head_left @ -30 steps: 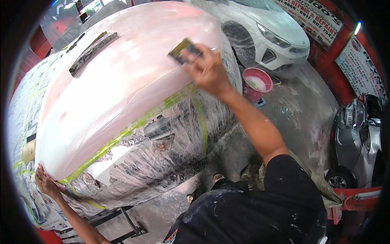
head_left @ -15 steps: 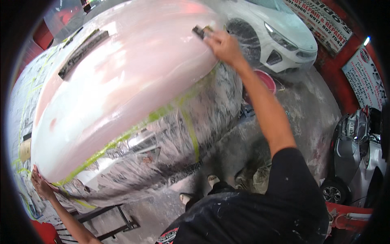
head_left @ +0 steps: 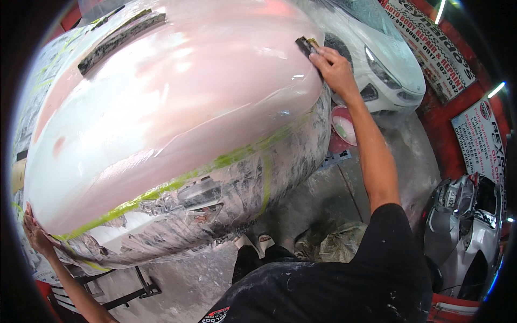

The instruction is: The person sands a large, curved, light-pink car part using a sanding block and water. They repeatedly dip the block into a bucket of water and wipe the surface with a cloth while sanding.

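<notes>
A large curved hood panel (head_left: 215, 102), patchy pink and white with a wet sheen, fills the upper left. On its far right end my right hand (head_left: 335, 67) grips a small dark sanding block (head_left: 306, 46), fingers wrapped over the near end; the block touches the surface close to the panel's edge. My left hand (head_left: 39, 232) lies against the panel's near left corner, fingers stretched out and holding nothing. Yellow-green masking tape (head_left: 229, 160) follows the near edge, above wrinkled, smudged plastic film (head_left: 215, 200). A long, dark, speckled strip (head_left: 121, 42) lies across the far left part.
Beyond the right end stands a white car (head_left: 385, 62), with a pink bucket (head_left: 344, 126) on the floor close by. A grey car (head_left: 466, 231) is at far right. Near my feet lie a crumpled sack (head_left: 342, 242) and, lower left, a black metal stand (head_left: 142, 285). Signs (head_left: 431, 51) hang on the red wall.
My right hand has slid the sanding block rightward, nearer the panel's right edge. My left hand stays at the near left corner. The whole view has shifted slightly.
</notes>
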